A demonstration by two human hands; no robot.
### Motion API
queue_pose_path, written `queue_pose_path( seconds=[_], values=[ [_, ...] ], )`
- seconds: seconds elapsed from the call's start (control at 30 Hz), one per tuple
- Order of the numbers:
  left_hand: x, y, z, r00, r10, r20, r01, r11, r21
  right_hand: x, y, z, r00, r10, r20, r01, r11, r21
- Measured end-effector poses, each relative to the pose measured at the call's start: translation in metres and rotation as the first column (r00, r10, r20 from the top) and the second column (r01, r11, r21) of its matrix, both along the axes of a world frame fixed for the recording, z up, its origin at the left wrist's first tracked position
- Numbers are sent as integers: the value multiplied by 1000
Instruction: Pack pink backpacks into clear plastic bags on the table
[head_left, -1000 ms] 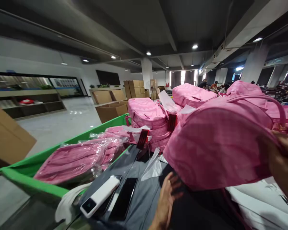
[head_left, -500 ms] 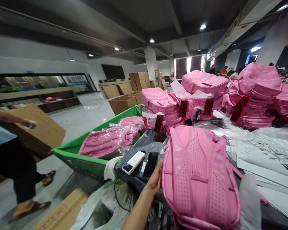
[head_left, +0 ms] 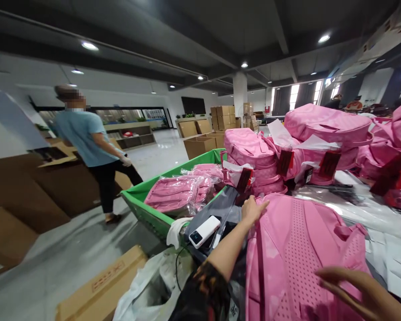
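A large pink backpack point(head_left: 277, 249) lies right in front of me, its perforated back panel and shoulder straps facing up. My left hand point(head_left: 252, 210) is at its upper left corner, the thumb stretched over the edge and the other fingers curled at the side, partly hidden. Over the right part of the panel hovers my right hand point(head_left: 354, 287), fingers apart and nothing in them; it is slightly blurred. Left of the bag, a white power bank point(head_left: 204, 232) with a lit display rests on dark grey material, beside a dark phone point(head_left: 230, 229) half covered by my forearm.
Pink backpacks with red tags stand in stacks point(head_left: 327, 125) behind. A green-rimmed bin point(head_left: 137, 196) holds plastic-wrapped pink bags. Low left are a cardboard box point(head_left: 102, 285) and a white plastic bag point(head_left: 150, 281). A person point(head_left: 83, 133) in light blue stands among cardboard sheets.
My left hand has moved up from the backpack's side to its upper corner. My right hand has come into view. The backpack appears nearer, and the view has turned left.
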State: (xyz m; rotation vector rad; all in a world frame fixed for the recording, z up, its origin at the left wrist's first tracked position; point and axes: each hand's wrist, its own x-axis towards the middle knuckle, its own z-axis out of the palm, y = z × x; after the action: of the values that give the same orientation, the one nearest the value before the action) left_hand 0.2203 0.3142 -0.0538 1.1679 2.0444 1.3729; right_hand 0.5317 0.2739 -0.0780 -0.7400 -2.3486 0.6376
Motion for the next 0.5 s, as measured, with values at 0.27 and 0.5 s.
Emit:
queue_pose_path(
  seconds=[0.27,0.5],
  values=[
    [-37,11,-8,944,-47,326,77,994,-78,-118,86,9,962,62,264,-72,997,26],
    [-42,18,-39,776,-33,630,111,990,-85,-220,125,8,976,50,213,-77,990,119]
  ],
)
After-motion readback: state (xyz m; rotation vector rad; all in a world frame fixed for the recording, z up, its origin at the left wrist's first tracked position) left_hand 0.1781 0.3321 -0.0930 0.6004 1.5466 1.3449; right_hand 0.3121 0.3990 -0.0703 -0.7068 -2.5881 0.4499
